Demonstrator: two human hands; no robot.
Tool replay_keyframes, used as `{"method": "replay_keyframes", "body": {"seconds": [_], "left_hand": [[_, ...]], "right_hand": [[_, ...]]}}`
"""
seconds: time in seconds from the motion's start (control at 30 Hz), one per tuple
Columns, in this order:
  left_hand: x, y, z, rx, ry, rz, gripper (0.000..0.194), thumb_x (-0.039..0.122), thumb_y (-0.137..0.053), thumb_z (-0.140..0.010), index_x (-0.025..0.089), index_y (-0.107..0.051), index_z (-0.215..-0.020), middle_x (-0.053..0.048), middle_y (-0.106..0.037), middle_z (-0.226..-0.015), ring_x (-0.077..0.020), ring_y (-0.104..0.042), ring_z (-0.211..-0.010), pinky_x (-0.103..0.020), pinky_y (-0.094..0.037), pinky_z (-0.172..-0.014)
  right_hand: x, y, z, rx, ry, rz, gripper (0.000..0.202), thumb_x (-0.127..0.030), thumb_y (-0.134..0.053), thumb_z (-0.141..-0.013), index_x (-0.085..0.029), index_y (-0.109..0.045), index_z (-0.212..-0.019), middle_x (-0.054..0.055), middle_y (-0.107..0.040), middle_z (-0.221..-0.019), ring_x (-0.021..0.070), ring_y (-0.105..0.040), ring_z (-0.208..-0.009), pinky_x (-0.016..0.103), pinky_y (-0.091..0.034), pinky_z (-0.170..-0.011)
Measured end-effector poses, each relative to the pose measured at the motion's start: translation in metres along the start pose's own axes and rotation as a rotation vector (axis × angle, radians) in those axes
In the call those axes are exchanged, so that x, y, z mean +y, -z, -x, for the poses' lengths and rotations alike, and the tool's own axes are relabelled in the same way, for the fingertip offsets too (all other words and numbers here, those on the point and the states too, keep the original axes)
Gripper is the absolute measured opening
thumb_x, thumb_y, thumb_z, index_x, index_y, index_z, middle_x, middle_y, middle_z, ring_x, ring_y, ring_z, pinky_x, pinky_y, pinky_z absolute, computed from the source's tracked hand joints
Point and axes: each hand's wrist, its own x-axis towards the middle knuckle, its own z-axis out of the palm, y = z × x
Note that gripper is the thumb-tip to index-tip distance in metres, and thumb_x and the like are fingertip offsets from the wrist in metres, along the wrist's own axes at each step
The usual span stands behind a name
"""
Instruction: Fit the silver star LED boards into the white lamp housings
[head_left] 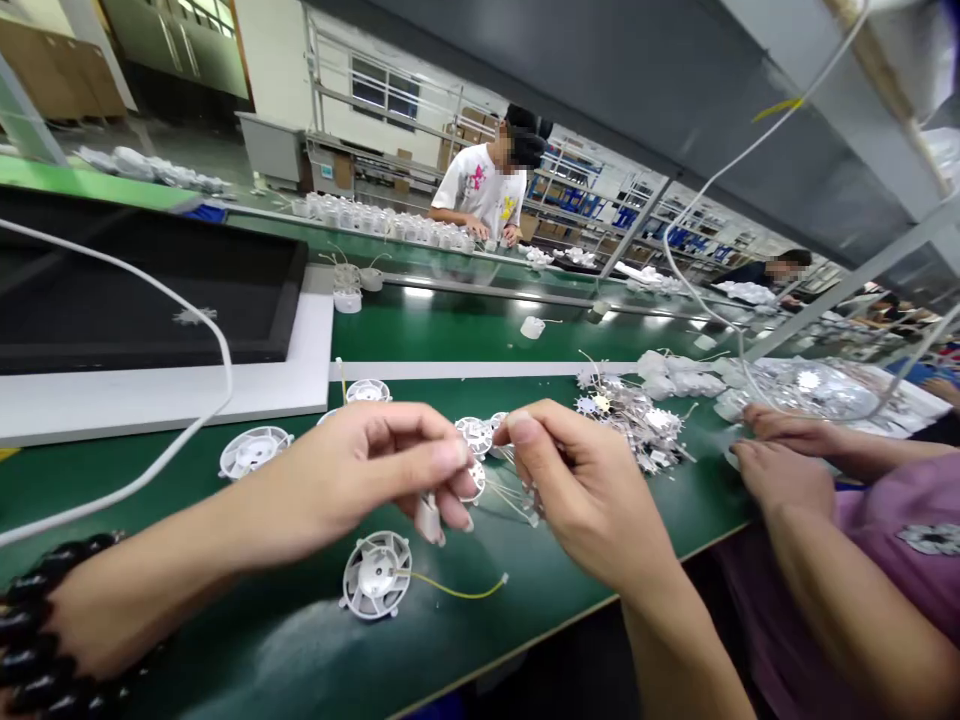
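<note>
My left hand [367,470] pinches a small white round plastic part [474,478] between thumb and fingers above the green table [450,640]. My right hand [585,480] is close beside it, fingers closed on the thin wires [510,495] that run from that part. Below my hands lies a white finned round housing [376,574] with a yellow wire [457,590]. More white housings [253,450] lie to the left and behind my hands.
A co-worker's two hands [780,455] work at the right by a heap of small metal parts [637,415]. A black tray [135,290] on a white board sits at far left. A white cable [195,420] crosses the left side. Other people sit beyond the conveyor belt.
</note>
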Motion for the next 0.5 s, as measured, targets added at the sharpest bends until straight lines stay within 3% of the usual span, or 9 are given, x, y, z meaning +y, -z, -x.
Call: {"method": "replay_keyframes", "body": {"seconds": [0.07, 0.17, 0.2, 0.27, 0.37, 0.43, 0.5], "left_hand": [[-0.001, 0.003, -0.003, 0.047, 0.055, 0.090, 0.028, 0.045, -0.085, -0.090, 0.021, -0.075, -0.080, 0.002, -0.076, -0.071, -0.0116, -0.072, -0.058, -0.017, -0.061, -0.057], [0.000, 0.007, -0.003, 0.144, 0.091, -0.042, 0.038, 0.054, -0.083, -0.088, 0.020, -0.069, -0.076, 0.007, -0.056, -0.050, -0.0058, -0.048, -0.037, -0.012, -0.040, -0.038], [0.002, 0.007, -0.002, 0.170, 0.064, -0.159, 0.040, 0.055, -0.081, -0.089, 0.020, -0.068, -0.074, 0.008, -0.051, -0.048, -0.0049, -0.041, -0.036, -0.012, -0.034, -0.036], [0.007, 0.007, 0.001, 0.221, -0.043, -0.434, 0.041, 0.054, -0.076, -0.090, 0.020, -0.070, -0.068, 0.005, -0.051, -0.051, -0.0063, -0.040, -0.041, -0.013, -0.031, -0.037], [0.011, 0.006, 0.006, 0.267, -0.189, -0.731, 0.039, 0.050, -0.068, -0.095, 0.024, -0.074, -0.067, 0.004, -0.060, -0.057, -0.0095, -0.051, -0.048, -0.013, -0.038, -0.040], [0.009, 0.006, 0.008, 0.273, -0.231, -0.807, 0.034, 0.049, -0.068, -0.096, 0.027, -0.077, -0.072, 0.005, -0.064, -0.058, -0.0103, -0.053, -0.045, -0.015, -0.038, -0.038], [0.005, 0.005, 0.009, 0.274, -0.259, -0.856, 0.031, 0.048, -0.067, -0.097, 0.028, -0.080, -0.077, 0.005, -0.071, -0.063, -0.0118, -0.060, -0.049, -0.017, -0.040, -0.040]], "right_hand": [[0.011, -0.006, -0.004, -0.025, -0.142, -0.171, 0.031, -0.046, -0.067, -0.102, -0.021, -0.070, -0.084, -0.005, -0.052, -0.057, 0.0100, -0.043, -0.047, 0.022, -0.034, -0.043], [0.024, -0.013, -0.010, -0.033, -0.561, -0.609, 0.039, -0.059, -0.068, -0.100, -0.020, -0.067, -0.100, -0.007, -0.053, -0.059, 0.0093, -0.040, -0.041, 0.018, -0.026, -0.034], [0.026, -0.014, -0.012, -0.031, -0.706, -0.761, 0.041, -0.061, -0.061, -0.104, -0.021, -0.064, -0.106, -0.005, -0.059, -0.064, 0.0105, -0.046, -0.043, 0.018, -0.028, -0.033], [0.029, -0.014, -0.012, -0.012, -0.900, -1.003, 0.041, -0.057, -0.043, -0.113, -0.020, -0.060, -0.116, 0.003, -0.072, -0.083, 0.0153, -0.066, -0.059, 0.020, -0.044, -0.038], [0.030, -0.012, -0.005, 0.042, -0.892, -1.153, 0.030, -0.041, -0.041, -0.116, -0.020, -0.060, -0.125, 0.013, -0.077, -0.116, 0.0205, -0.077, -0.098, 0.031, -0.067, -0.068], [0.031, -0.010, 0.002, 0.066, -0.804, -1.158, 0.023, -0.032, -0.052, -0.111, -0.022, -0.061, -0.128, 0.013, -0.074, -0.132, 0.0223, -0.073, -0.120, 0.037, -0.068, -0.084], [0.031, -0.010, 0.009, 0.057, -0.695, -1.155, 0.027, -0.035, -0.061, -0.106, -0.024, -0.064, -0.130, 0.013, -0.069, -0.144, 0.0251, -0.064, -0.137, 0.043, -0.066, -0.094]]}}
